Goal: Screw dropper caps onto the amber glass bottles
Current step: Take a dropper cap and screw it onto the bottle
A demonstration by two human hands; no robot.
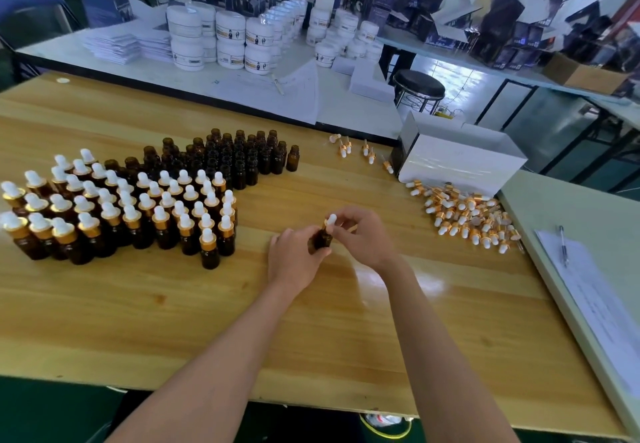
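On the wooden worktop, well to the left of the held amber bottle, stands a cluster of capped bottles, and farther back, up and left of that bottle, a block of uncapped bottles. The left hand curls its fingers round the bottle's body, holding it upright, while the right hand pinches the white-bulbed dropper cap sitting on its neck. Right of the held bottle lie loose dropper caps in a pile, with a white box behind them and, farther right, a pen.
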